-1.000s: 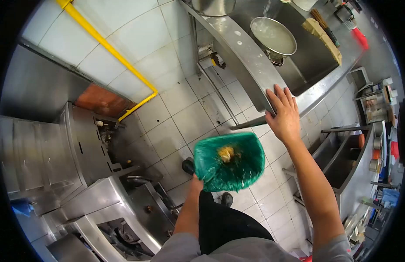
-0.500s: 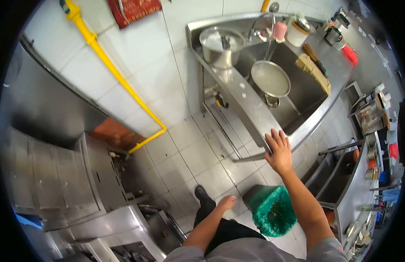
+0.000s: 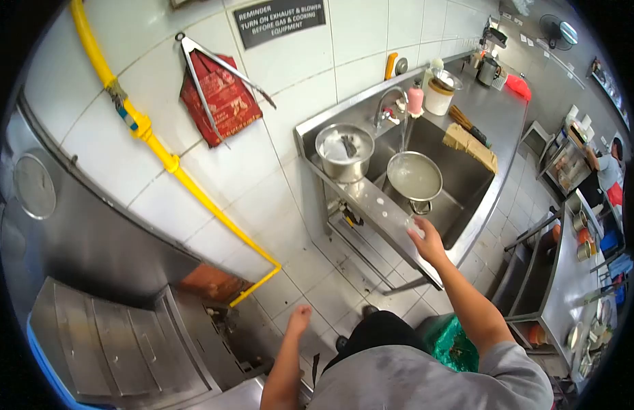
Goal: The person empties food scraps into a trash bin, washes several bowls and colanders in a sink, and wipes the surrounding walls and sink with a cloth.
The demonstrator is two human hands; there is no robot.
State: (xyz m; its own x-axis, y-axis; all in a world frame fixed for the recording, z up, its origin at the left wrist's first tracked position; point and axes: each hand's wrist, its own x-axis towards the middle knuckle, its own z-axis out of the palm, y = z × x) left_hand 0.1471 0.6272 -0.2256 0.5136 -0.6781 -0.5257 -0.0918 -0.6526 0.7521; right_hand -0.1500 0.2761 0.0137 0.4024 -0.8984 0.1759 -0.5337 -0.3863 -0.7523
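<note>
The right hand is held out over the near rim of the steel sink, with its fingers bunched toward the thumb. A pale, glassy patch is seen at its fingertips; whether something is pinched there, or only a wet spot on the rim is seen, cannot be told.

At eight o'clock from it, the left hand is held above the tiled floor, touching nothing visible. Its fingers appear drawn in, but too little is shown to tell whether they are closed or what may lie within; the arm is perhaps held out for balance.

At twelve o'clock from the right hand, a metal pot of cloudy water is set in the sink. It is placed below the gooseneck faucet, presumably so that the running stream is caught. At ten o'clock from this pot, a second steel pot is stood on the sink's ledge, probably to be kept out of the basin.

At six o'clock from the right hand, a bin is seen beside the body, its green plastic liner likely used to keep the walls clean. At eleven o'clock from the left hand, metal tongs are hung on the wall, apparently for easy reach.
</note>
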